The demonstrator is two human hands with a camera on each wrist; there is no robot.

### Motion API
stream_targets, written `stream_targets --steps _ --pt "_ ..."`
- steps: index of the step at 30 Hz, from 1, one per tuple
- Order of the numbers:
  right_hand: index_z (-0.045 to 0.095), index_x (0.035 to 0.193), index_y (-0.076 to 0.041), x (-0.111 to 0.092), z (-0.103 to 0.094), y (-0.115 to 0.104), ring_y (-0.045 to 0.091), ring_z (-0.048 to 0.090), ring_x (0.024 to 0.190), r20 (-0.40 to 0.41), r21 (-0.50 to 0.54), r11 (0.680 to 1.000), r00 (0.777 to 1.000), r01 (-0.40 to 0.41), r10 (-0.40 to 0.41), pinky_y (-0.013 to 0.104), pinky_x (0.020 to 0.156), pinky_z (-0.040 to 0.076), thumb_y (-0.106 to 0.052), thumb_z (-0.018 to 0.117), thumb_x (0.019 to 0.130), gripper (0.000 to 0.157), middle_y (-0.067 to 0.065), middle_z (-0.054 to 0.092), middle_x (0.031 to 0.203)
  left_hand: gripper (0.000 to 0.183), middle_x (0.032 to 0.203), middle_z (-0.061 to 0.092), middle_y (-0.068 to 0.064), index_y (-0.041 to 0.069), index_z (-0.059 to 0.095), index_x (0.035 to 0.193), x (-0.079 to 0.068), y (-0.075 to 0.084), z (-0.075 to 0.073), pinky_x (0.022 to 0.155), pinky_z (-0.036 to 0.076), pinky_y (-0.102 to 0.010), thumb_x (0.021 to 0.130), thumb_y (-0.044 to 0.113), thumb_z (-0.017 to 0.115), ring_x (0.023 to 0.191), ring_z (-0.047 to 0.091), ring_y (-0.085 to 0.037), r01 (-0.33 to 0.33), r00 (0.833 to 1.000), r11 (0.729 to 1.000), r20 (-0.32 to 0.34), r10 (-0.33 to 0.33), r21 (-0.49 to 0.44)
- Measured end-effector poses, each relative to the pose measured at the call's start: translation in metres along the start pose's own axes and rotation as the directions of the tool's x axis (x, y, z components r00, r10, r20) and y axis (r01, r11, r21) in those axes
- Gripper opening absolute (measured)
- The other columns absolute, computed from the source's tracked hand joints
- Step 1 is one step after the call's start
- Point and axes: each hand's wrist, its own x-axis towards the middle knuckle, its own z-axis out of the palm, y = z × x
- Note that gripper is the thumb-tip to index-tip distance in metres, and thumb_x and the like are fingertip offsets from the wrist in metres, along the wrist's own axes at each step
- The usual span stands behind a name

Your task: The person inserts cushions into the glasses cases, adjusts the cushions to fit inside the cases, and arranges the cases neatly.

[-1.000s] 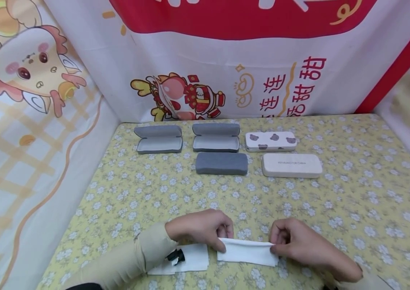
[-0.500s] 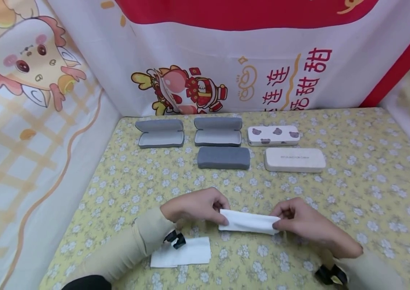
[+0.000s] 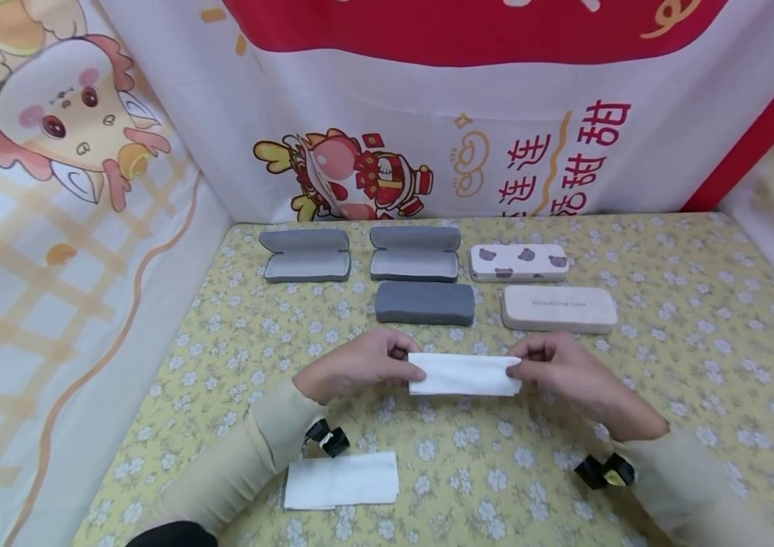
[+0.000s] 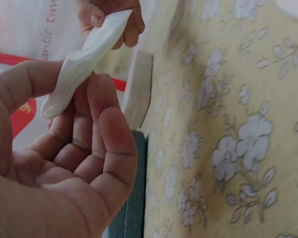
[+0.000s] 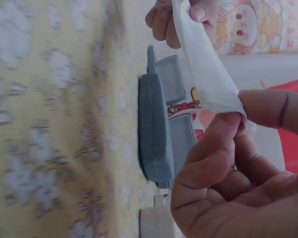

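Both hands hold a folded white cloth (image 3: 463, 374) stretched between them, raised over the table in front of the cases. My left hand (image 3: 374, 363) pinches its left end between thumb and fingers; in the left wrist view the folded end of the cloth (image 4: 59, 91) shows in that pinch. At the opposite end, the thumb and fingers of my right hand (image 3: 570, 382) grip the corner, and the right wrist view shows the cloth (image 5: 208, 74) running toward the other hand. Near my left forearm, a second folded white cloth (image 3: 345, 480) lies flat on the table.
Two grey glasses cases (image 3: 308, 264) stand with lids raised at the back, beside a closed bear-print case (image 3: 519, 263). Before them lie a closed grey case (image 3: 424, 303) and a closed cream case (image 3: 560, 310). A floral cloth covers the table (image 3: 694, 365); printed curtains (image 3: 188, 83) surround it.
Both hands have carried the white cloth up from the table and forward toward the cases, keeping it stretched between them. The second cloth stays in its place.
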Motion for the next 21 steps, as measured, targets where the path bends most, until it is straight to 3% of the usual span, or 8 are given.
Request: stream_targets --steps 5,9,12,14,21 --pt "0.068 0.103 0.01 0.015 -0.003 -0.004 0.023 0.05 0.066 -0.031 0.083 0.996 0.999 0.042 -0.04 0.035 0.059 0.045 -0.008 0.068 0.094 0.02 0.013 0.061 0.083 0.014 0.087 0.068 -0.011 0.004 0.066 0.084 0.001 0.001 -0.012 0.083 0.05 -0.058 0.094 0.012 0.072 0.09 0.057 -0.052 0.0 0.996 0.994 -0.085 -0.009 -0.109" --pt "0.067 0.105 0.011 0.028 -0.005 -0.009 0.02 0.049 0.066 -0.048 0.132 0.99 0.998 0.04 -0.034 0.035 0.06 0.045 -0.008 0.067 0.095 0.021 0.013 0.062 0.083 0.017 0.083 0.063 -0.01 0.005 0.064 0.081 0.004 0.002 -0.019 0.085 0.049 -0.058 0.095 0.011 0.071 0.079 0.059 -0.038 0.007 0.99 0.98 -0.134 -0.034 -0.198" --pt "0.067 0.104 0.01 0.036 -0.005 -0.014 0.021 0.05 0.068 -0.061 0.115 0.993 0.998 0.036 -0.029 0.035 0.062 0.047 -0.01 0.067 0.095 0.022 0.013 0.06 0.083 0.007 0.088 0.064 -0.01 0.004 0.069 0.089 0.006 0.004 -0.024 0.083 0.049 -0.05 0.095 0.008 0.07 0.075 0.058 -0.024 0.006 0.985 0.959 -0.165 -0.055 -0.282" --pt "0.067 0.104 0.009 0.042 -0.005 -0.017 0.021 0.049 0.069 -0.066 0.104 0.994 0.997 0.034 -0.027 0.036 0.063 0.046 -0.011 0.066 0.096 0.022 0.012 0.059 0.082 0.007 0.091 0.063 -0.01 0.002 0.068 0.089 0.007 0.004 -0.027 0.08 0.047 -0.046 0.095 0.007 0.07 0.073 0.055 -0.022 0.0 0.981 0.944 -0.182 -0.063 -0.331" --pt "0.064 0.101 0.008 0.061 -0.006 -0.027 0.022 0.047 0.07 -0.06 0.101 0.994 0.998 0.04 -0.034 0.039 0.065 0.044 -0.013 0.064 0.098 0.021 0.012 0.055 0.085 0.018 0.086 0.06 -0.01 0.003 0.061 0.08 0.008 0.004 -0.043 0.086 0.048 -0.053 0.094 0.008 0.071 0.074 0.057 -0.024 -0.048 0.965 0.94 -0.258 -0.044 -0.338"
